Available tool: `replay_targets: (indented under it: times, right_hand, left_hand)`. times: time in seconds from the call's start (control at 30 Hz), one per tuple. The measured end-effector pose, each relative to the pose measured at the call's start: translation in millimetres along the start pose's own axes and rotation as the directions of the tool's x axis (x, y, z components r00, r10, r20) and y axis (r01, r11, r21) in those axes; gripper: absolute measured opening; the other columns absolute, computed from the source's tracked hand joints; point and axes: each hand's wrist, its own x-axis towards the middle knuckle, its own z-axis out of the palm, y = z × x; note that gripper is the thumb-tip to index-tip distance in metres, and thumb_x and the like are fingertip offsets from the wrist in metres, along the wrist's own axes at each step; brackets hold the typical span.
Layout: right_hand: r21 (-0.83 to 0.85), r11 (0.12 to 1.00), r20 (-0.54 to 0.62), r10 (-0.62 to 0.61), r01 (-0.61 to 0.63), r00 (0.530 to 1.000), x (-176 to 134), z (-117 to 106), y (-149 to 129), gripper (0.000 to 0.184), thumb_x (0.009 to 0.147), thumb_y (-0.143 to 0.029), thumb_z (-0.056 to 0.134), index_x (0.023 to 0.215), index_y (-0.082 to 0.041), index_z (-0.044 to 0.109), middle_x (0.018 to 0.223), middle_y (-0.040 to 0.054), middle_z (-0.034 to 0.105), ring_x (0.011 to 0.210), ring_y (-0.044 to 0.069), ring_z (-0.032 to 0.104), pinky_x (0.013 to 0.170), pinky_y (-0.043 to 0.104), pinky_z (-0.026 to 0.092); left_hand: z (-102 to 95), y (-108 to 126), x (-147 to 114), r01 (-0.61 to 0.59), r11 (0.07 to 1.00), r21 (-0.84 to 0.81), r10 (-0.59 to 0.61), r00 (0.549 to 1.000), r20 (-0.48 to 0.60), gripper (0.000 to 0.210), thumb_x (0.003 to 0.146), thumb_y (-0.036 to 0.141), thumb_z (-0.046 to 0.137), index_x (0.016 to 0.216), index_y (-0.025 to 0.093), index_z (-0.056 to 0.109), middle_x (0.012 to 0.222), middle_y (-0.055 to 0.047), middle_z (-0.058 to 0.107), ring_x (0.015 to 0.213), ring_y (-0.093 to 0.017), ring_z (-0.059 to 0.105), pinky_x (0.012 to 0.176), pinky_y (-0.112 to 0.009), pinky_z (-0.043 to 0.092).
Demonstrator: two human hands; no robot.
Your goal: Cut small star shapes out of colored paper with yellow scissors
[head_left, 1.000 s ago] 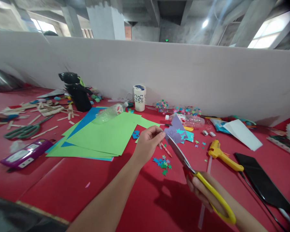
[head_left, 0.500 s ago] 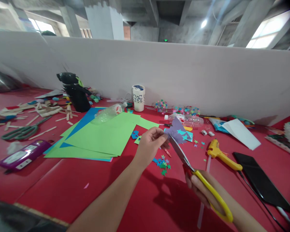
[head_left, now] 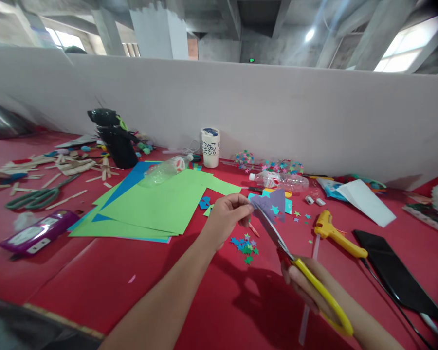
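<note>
My left hand (head_left: 229,214) pinches the left edge of a piece of purple paper (head_left: 276,201) between thumb and fingertips, above the red table. In my right hand (head_left: 301,282) is a pair of yellow-handled scissors (head_left: 324,296), its fingers around the handles. The blades point up and left and lie against the purple paper, close to my left fingertips. Whether they are fully closed is hard to see. Small blue and green paper stars (head_left: 246,248) lie on the table below my left hand.
Green paper sheets (head_left: 160,199) lie at left centre, with a clear plastic bottle (head_left: 164,170) on top. A yellow glue gun (head_left: 339,236) and black phone (head_left: 394,272) are at right. Farther back stand a white cup (head_left: 210,148) and black flask (head_left: 115,141). A purple device (head_left: 40,236) lies left.
The purple paper has turned between my left fingers, and a wider flap now extends to the right of the blades. Both hands keep nearly the same place.
</note>
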Motion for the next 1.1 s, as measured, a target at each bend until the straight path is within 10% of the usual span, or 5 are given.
replay_targets:
  times: [0.43,1.1]
  right_hand:
    - [0.074,0.978,-0.018,0.199,-0.197,0.980,-5,6,-9,0.058,0.066,-0.077,0.034,0.063,-0.020,0.039,0.045,-0.0101,0.029,0.033,0.003,0.023,0.031,0.016,0.019]
    - [0.060,0.993,-0.032,0.107,-0.105,0.994,-3,7,-5,0.056,0.072,-0.073,0.033,0.068,-0.018,0.045,0.040,-0.0100,0.032,0.027,0.002,0.024,0.031,0.017,0.018]
  left_hand:
    - [-1.2,-2,3,0.033,0.999,0.039,-0.033,0.999,0.001,0.008,0.066,0.021,0.057,0.064,0.014,0.056,0.046,0.004,0.049,0.041,-0.006,0.043,0.047,-0.021,0.035]
    - [-3.6,-12,4,-0.080,0.980,0.182,0.086,0.996,-0.021,0.011,0.073,0.026,0.053,0.070,0.015,0.054,0.055,0.004,0.051,0.047,-0.007,0.047,0.050,-0.020,0.041]
